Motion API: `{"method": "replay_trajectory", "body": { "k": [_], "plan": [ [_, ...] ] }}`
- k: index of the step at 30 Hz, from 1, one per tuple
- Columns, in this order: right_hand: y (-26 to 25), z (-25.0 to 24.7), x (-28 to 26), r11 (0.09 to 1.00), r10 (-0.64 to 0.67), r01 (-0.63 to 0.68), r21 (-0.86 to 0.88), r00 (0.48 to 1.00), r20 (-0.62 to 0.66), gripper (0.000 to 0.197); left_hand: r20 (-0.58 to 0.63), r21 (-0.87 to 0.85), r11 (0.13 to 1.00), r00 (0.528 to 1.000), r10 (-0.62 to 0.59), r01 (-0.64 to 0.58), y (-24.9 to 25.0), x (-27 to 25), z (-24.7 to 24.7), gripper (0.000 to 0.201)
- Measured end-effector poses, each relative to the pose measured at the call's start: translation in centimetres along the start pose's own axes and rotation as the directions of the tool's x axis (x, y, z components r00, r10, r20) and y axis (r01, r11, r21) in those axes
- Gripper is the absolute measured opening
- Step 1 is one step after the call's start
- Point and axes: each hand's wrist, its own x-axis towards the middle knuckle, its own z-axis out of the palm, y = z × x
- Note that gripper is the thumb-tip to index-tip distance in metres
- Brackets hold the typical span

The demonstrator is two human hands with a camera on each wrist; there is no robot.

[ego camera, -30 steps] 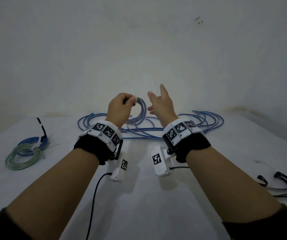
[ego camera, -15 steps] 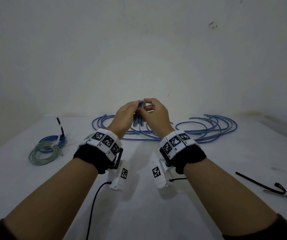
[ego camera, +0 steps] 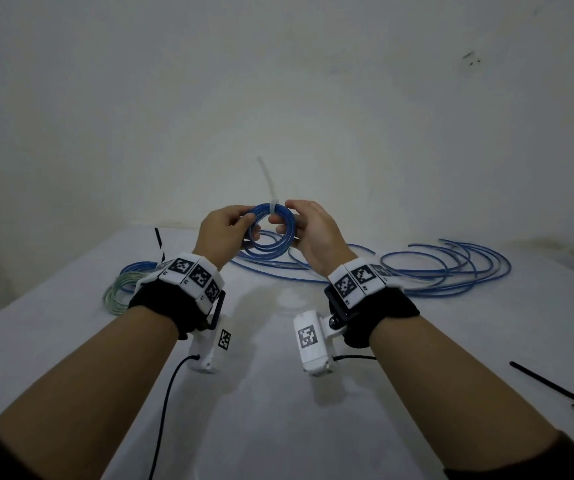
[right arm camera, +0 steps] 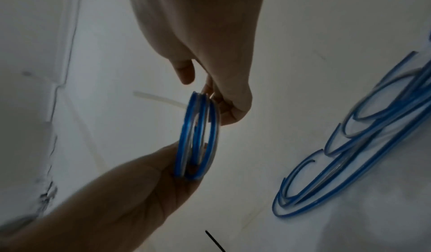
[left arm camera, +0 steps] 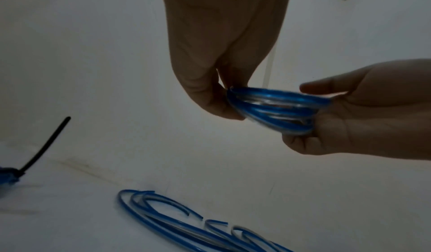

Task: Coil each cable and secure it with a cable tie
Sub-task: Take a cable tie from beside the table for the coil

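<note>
A small blue cable coil (ego camera: 273, 225) (left arm camera: 277, 108) (right arm camera: 198, 136) is held up above the white table (ego camera: 278, 393) between both hands. My left hand (ego camera: 225, 230) (left arm camera: 224, 90) pinches its left side, and my right hand (ego camera: 308, 226) (right arm camera: 217, 106) grips its right side with curled fingers. A white cable tie (ego camera: 269, 188) wraps the top of the coil, its tail sticking up. Loose blue cables (ego camera: 444, 268) (right arm camera: 349, 154) (left arm camera: 186, 224) lie spread on the table behind the hands.
At the far left lie a green coil (ego camera: 117, 294) and a blue coil (ego camera: 136, 268) with a black tie tail (ego camera: 159, 240) (left arm camera: 44, 145) sticking up. Loose black cable ties (ego camera: 562, 389) lie at the right edge. A wall stands close behind the table.
The hands, pressed together around the bunched coil half a second ago, have turned it so its ring faces me, with the white tie's tail now standing up. A second ago the right hand was open.
</note>
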Motion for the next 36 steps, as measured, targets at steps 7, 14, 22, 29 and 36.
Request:
{"method": "replay_trajectory", "body": {
  "k": [7,14,22,29,36],
  "plan": [
    [4.1,5.0,0.9,0.933,-0.157,0.131,-0.335,0.986,-0.052,0.007,-0.070,0.104,0.987,0.991,-0.114,0.121,-1.7,0.4,-5.6,0.011],
    [7.7,11.0,2.2,0.925,-0.026,0.022,-0.379,1.000,-0.007,0.021,-0.022,0.313,0.918,0.969,-0.248,0.242,-3.3,0.5,-13.0,0.017],
    [12.5,16.7,3.6,0.838,0.138,-0.096,-0.537,0.990,0.038,0.015,-0.064,0.567,0.731,0.905,-0.421,0.380,-6.9,0.9,-18.5,0.016],
    [15.0,18.1,5.0,0.706,0.276,-0.111,-0.699,0.953,0.128,0.020,-0.071,0.612,0.657,0.858,-0.509,0.441,-9.2,1.1,-19.4,0.017],
    [14.4,17.2,4.2,0.702,0.341,-0.131,-0.700,0.925,0.169,0.021,-0.068,0.627,0.645,0.856,-0.513,0.437,-9.1,1.3,-19.1,0.002]
  ]
}}
